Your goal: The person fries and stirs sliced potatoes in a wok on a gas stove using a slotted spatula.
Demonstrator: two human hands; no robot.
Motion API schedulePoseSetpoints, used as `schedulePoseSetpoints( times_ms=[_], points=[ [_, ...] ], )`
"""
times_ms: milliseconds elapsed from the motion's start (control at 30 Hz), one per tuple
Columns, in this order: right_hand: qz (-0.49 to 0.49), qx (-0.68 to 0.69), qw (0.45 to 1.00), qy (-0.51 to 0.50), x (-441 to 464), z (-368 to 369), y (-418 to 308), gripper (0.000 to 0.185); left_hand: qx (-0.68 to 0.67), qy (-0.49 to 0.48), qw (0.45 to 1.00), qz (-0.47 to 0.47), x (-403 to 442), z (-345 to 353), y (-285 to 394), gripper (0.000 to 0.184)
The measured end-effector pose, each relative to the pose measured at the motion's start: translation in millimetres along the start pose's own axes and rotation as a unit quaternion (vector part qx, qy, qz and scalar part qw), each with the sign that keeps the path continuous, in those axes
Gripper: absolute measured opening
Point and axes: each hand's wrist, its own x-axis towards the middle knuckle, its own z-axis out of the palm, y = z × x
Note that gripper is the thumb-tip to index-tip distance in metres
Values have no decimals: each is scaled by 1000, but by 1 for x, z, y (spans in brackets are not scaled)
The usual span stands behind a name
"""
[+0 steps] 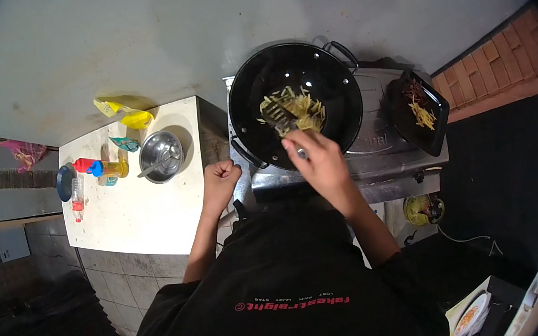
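My right hand (323, 164) grips a slotted spatula (281, 113) by its handle, and the handle's end shows below the fingers. The spatula's slotted head lies among pale yellow strips of food (308, 114) in a large black wok (341, 97). These strips sit in the middle of the wok; they look like cut potato, but I cannot be sure. Curled into a fist, my left hand (220, 181) is beside the wok's lower-left handle (248, 154), apparently not on it. Nothing shows inside the fist.
Right of the wok on the steel stove (370, 114) stands a black tray (439, 120) with yellow strips and dark red pieces. The white table (140, 219) at left bears a steel bowl (160, 141) with a spoon, a yellow packet (126, 114) and several bottles.
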Motion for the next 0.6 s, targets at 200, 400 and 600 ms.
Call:
schedulePoseSetpoints(
  times_ms=[200, 400, 600],
  points=[
    [65, 43, 997, 21, 31, -43, -1, 12, -10, -3, 999, -37, -15, -2, 1, 42],
    [-28, 0, 999, -15, 78, -69, 29, 12, -20, 4, 1000, -21, -16, -6, -1, 42],
    [24, 0, 998, -54, 109, -64, 61, 17, -29, 21, 999, -15, -14, -6, 1, 44]
  ],
)
